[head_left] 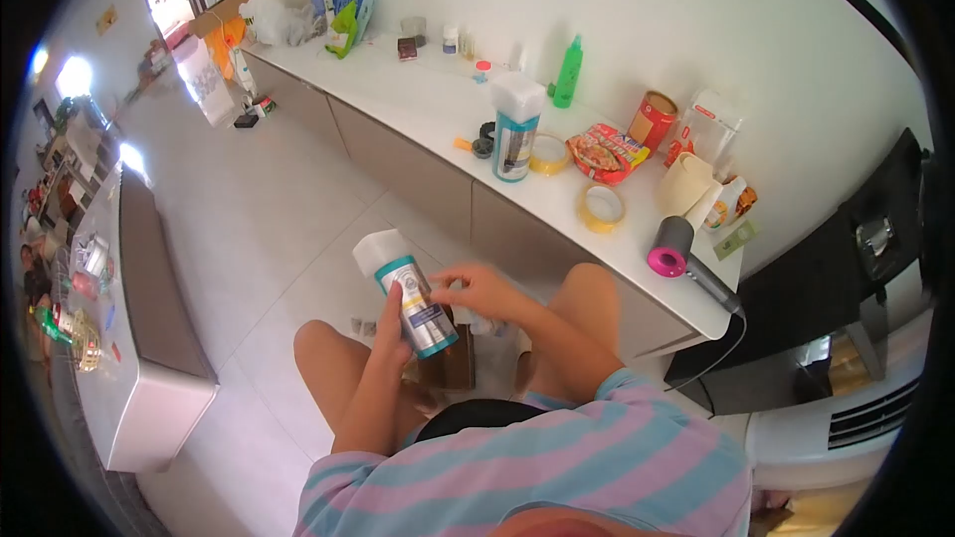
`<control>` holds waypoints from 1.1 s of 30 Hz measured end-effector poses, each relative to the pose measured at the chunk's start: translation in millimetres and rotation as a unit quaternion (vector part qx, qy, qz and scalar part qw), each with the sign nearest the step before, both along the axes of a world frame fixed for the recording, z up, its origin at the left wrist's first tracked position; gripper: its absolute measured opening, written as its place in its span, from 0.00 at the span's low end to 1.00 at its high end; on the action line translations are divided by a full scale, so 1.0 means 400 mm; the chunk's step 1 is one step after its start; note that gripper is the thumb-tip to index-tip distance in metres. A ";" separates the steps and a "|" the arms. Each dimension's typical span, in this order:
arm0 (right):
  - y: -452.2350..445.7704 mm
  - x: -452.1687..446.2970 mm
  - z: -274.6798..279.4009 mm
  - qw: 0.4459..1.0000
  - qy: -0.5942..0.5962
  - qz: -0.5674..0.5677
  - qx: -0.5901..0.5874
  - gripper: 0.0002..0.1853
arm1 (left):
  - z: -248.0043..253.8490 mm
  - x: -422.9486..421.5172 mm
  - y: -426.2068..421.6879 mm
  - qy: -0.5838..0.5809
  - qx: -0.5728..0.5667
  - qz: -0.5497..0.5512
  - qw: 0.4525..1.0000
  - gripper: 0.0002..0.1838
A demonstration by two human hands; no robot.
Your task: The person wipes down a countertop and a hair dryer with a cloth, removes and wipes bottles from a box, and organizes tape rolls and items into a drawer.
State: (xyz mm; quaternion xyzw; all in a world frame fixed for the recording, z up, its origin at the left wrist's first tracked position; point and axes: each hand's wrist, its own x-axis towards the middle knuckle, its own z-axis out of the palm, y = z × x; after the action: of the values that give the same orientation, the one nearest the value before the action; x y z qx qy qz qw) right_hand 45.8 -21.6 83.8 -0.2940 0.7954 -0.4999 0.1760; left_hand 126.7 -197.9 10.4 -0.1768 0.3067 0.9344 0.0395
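My left hand (395, 323) is wrapped around a white-topped cylindrical pack (423, 310) with a teal-edged printed label. I hold it tilted above my lap, its white end pointing up and left. Just right of the label is my right hand (476, 290), its fingers bent and apart, the tips close to the pack. Whether they touch it I cannot tell. A similar white-topped pack (515, 134) stands upright on the long white cabinet. Between my legs is a brown box (453, 363), partly hidden by my arms and the pack.
The long cabinet top (408, 89) holds tape rolls (602, 207), a red snack packet (605, 154), a red tin (652, 119), a green bottle (568, 73) and a hair dryer (676, 247) with a hanging cord. A low white cabinet (164, 408) stands left, with assorted items on it.
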 end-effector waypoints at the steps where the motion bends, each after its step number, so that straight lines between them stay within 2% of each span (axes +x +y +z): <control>1: 0.005 -0.011 0.027 0.999 0.039 -0.019 -0.014 0.31 | 0.007 0.004 0.001 0.006 0.012 -0.003 1.000 0.31; 2: 0.014 -0.028 0.064 0.990 0.056 -0.133 -0.004 0.32 | 0.019 0.003 0.003 0.023 0.017 0.004 1.000 0.33; 3: 0.025 -0.085 0.036 0.974 0.002 -0.176 -0.143 0.33 | 0.050 0.012 0.012 0.036 0.021 0.010 0.999 0.35; 6: 0.060 -0.224 0.078 0.915 0.062 -0.368 -0.152 0.38 | 0.094 0.021 0.005 0.097 0.086 0.001 0.992 0.40; 7: 0.071 -0.280 0.069 0.893 0.143 -0.404 -0.139 0.42 | 0.101 0.028 0.006 0.115 0.122 -0.003 0.986 0.42; 8: 0.074 -0.314 0.079 0.882 0.136 -0.435 -0.121 0.49 | 0.121 0.032 0.011 0.125 0.140 -0.004 0.982 0.43; 10: 0.057 -0.390 0.056 0.825 0.248 -0.506 -0.037 0.52 | 0.099 0.021 0.004 0.197 0.202 -0.041 0.959 0.44; 12: 0.052 -0.420 0.073 0.861 0.211 -0.464 -0.004 0.58 | 0.103 0.026 -0.023 0.232 0.230 -0.044 0.944 0.44; 14: 0.041 -0.466 0.040 0.875 0.183 -0.446 -0.033 0.56 | 0.112 0.030 -0.029 0.232 0.227 -0.024 0.946 0.44; 16: 0.052 -0.492 0.027 0.904 0.173 -0.390 -0.041 0.48 | 0.115 0.029 -0.039 0.244 0.244 -0.032 0.938 0.45; 19: 0.040 -0.487 0.036 0.891 0.154 -0.426 -0.026 0.39 | 0.097 0.024 -0.059 0.255 0.244 -0.028 0.935 0.46; 22: 0.041 -0.444 0.074 0.890 0.178 -0.419 -0.025 0.35 | 0.085 0.032 -0.074 0.246 0.233 -0.017 0.941 0.45; 25: 0.034 -0.410 0.067 0.874 0.215 -0.433 -0.045 0.25 | 0.079 0.031 -0.086 0.238 0.199 0.008 0.951 0.41; 26: 0.038 -0.387 0.065 0.913 0.151 -0.342 -0.160 0.23 | 0.082 0.032 -0.085 0.223 0.176 0.025 0.958 0.41; 27: 0.038 -0.378 0.054 0.926 0.077 -0.303 -0.213 0.23 | 0.080 0.033 -0.083 0.205 0.153 0.040 0.966 0.40; 29: 0.032 -0.327 0.053 0.922 -0.102 -0.204 -0.312 0.24 | 0.059 0.020 -0.093 0.214 0.127 0.027 0.968 0.39; 30: 0.034 -0.296 0.058 0.906 -0.244 -0.143 -0.315 0.25 | 0.071 0.024 -0.086 0.203 0.102 0.037 0.973 0.39; 31: 0.025 -0.252 0.078 0.877 -0.349 -0.136 -0.301 0.26 | 0.087 0.023 -0.079 0.197 0.074 0.046 0.977 0.39; 33: 0.023 -0.208 0.061 0.867 -0.416 -0.055 -0.269 0.28 | 0.077 0.011 -0.073 0.198 0.068 0.044 0.977 0.38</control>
State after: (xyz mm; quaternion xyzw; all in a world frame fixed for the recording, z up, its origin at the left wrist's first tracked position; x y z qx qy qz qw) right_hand -37.3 -12.5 108.3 -0.0502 0.4979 -0.7795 0.3766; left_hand 131.0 -227.2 41.3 0.0019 0.2361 0.9704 -0.0510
